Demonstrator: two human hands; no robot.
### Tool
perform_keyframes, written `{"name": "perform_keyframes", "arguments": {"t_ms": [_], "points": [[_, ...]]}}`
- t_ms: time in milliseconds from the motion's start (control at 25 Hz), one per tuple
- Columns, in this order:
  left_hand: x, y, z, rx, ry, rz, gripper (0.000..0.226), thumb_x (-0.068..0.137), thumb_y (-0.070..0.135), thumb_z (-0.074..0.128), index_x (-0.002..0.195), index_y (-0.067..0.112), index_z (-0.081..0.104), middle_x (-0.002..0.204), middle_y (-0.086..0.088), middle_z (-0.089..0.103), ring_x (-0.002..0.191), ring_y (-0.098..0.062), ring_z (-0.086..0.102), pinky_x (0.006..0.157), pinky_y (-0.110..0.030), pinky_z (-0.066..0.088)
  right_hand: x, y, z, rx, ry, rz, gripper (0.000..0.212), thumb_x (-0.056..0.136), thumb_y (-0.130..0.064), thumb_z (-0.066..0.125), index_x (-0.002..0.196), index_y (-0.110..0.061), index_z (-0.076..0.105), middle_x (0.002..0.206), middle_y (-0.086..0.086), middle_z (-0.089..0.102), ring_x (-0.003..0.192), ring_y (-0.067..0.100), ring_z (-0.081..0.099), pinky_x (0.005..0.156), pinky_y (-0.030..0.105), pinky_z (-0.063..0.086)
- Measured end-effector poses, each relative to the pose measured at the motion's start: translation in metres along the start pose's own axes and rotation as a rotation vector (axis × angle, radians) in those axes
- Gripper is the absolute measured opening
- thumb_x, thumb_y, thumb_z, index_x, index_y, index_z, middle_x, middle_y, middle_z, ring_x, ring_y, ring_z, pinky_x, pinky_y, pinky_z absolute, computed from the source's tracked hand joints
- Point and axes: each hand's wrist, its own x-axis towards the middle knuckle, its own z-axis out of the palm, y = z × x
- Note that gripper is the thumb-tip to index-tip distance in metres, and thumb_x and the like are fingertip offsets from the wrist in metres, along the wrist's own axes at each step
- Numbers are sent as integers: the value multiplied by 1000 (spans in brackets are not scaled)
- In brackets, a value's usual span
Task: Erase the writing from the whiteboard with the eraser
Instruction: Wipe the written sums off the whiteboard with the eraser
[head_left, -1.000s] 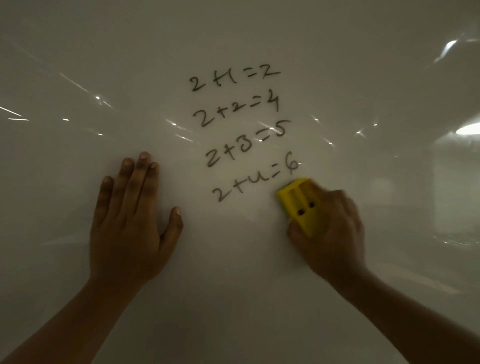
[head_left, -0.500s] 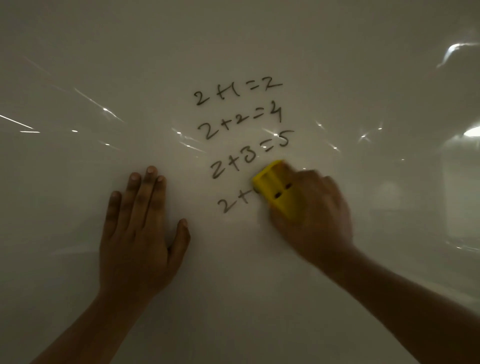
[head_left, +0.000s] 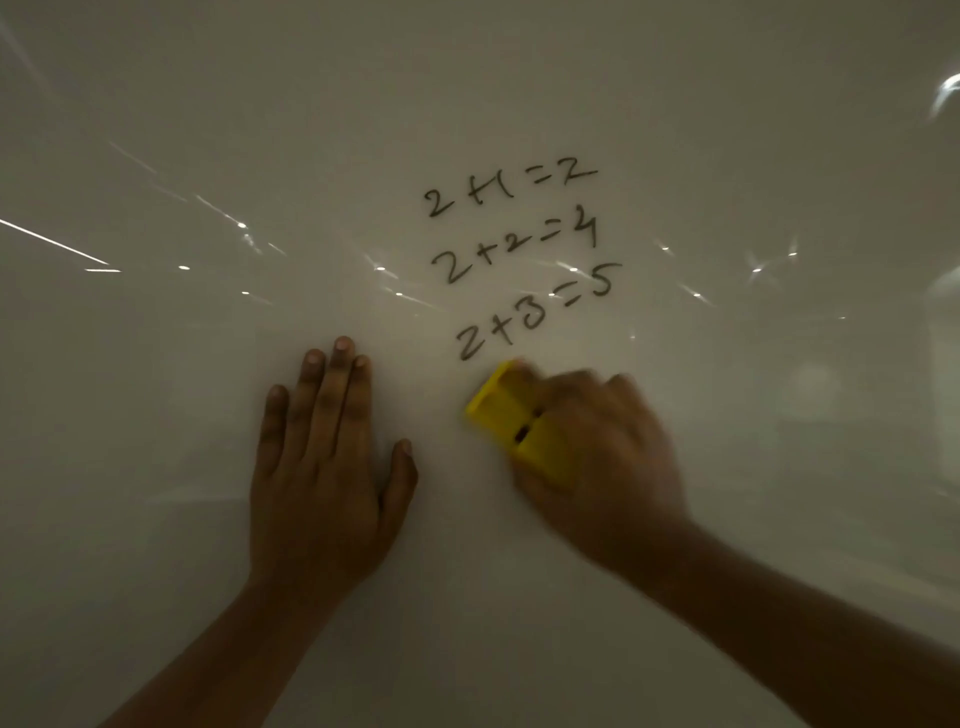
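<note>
The whiteboard fills the whole view. Three lines of dark handwriting slant across its middle: 2+1=2, 2+2=4, 2+3=5. Just below the lowest line, my right hand presses a yellow block eraser against the board; both are blurred by motion. The board under and around the eraser shows no writing. My left hand lies flat on the board to the left of the eraser, fingers together and pointing up, thumb spread out.
Bright streaks and spots of reflected light cross the glossy board at mid height. A pale rectangular reflection shows at the right edge. No board frame, tray or other object is in view.
My right hand has swept the eraser leftwards along the bottom line, 2+4=6, and that line is gone. My left hand stays flat on the board.
</note>
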Motion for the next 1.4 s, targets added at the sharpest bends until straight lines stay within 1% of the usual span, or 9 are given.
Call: {"name": "perform_keyframes", "arguments": {"t_ms": [160,360,560,760,960,1040,1160,1320,1400], "points": [[1,1,-1,-32,14,14,63,104,34,37,158,0,33,168,-17,32,158,-33,26,129,-53,23,-13,-10,-3,-102,-179,-468,57,79,-48,60,133,-26,57,111,-4,64,80,25,53,64,35,45],[-1,0,2,-37,56,12,58,104,26,40,156,1,38,166,-15,35,156,-32,31,127,-54,27,45,-2,-7,-97,5,-53,65,76,-48,63,135,-22,56,106,-1,61,83,26,53,69,35,47],[0,2,-1,-50,44,8,57,103,24,40,155,0,40,165,-16,36,155,-33,32,125,-56,30,20,-6,-1,-88,-72,-374,63,79,-47,62,137,-21,54,105,0,62,80,27,52,65,37,47],[-3,0,3,-45,54,12,58,102,25,41,155,1,40,166,-14,36,156,-31,32,127,-53,28,72,3,-9,-70,77,102,68,74,-51,63,135,-24,52,106,2,58,92,27,55,70,35,50],[-1,0,0,-48,60,30,57,101,24,43,152,-2,44,163,-17,39,153,-35,35,124,-56,31,53,-4,0,-88,-29,-326,64,75,-50,63,132,-25,52,102,0,59,84,24,52,67,32,47],[-1,-1,-1,-51,43,17,59,101,26,42,154,0,42,165,-16,38,154,-32,33,125,-54,29,68,22,-10,-131,41,-176,64,71,-49,66,128,-27,49,100,3,60,86,29,58,69,32,50],[0,0,0,-63,10,-2,62,101,30,39,157,4,37,167,-13,35,156,-29,30,127,-51,25,88,40,-15,-47,147,199,70,70,-50,65,135,-29,50,102,0,55,93,26,53,76,30,39],[1,0,1,-70,19,3,62,100,31,40,156,3,39,166,-12,36,156,-28,30,127,-51,25,61,32,-5,-46,72,-100,68,72,-51,61,135,-28,49,101,-2,52,87,27,54,76,36,46],[0,-1,4,-67,42,10,62,100,31,40,155,2,41,166,-13,37,156,-27,30,127,-49,24,60,57,-16,-56,90,-106,67,72,-48,63,135,-34,46,105,-5,50,89,26,55,77,36,44]]}}
